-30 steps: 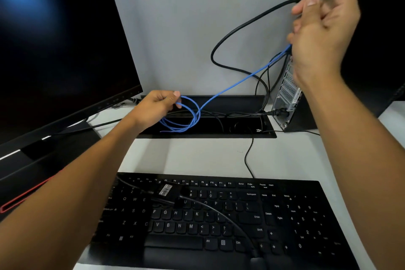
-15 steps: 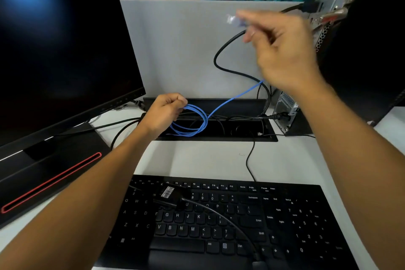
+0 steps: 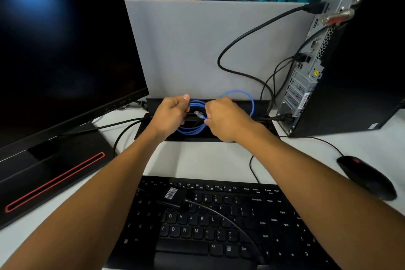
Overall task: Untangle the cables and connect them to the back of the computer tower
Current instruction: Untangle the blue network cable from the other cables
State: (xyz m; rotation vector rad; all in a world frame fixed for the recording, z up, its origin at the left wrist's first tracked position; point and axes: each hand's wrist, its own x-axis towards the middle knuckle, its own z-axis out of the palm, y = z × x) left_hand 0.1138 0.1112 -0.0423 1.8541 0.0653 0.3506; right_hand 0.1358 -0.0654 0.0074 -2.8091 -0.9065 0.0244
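Note:
A coiled blue network cable (image 3: 192,130) hangs over the black cable tray at the back of the desk. My left hand (image 3: 169,114) grips the left side of the coil. My right hand (image 3: 223,119) pinches the cable just behind its clear plug (image 3: 198,114), which points left between both hands; a loop of blue cable (image 3: 252,103) arcs up behind this hand. The computer tower (image 3: 341,68) stands at the right with its back panel (image 3: 306,76) facing me. Black cables (image 3: 247,37) are plugged into that panel.
A black monitor (image 3: 61,46) fills the left side on a stand with a red stripe (image 3: 54,182). A black keyboard (image 3: 219,221) lies near me with a black cable and labelled plug (image 3: 171,194) across it. A black mouse (image 3: 366,176) sits right. A grey partition (image 3: 186,50) stands behind.
My right hand came down from the top of the tower's back panel with the plug end of the blue cable, to the coil held by my left hand.

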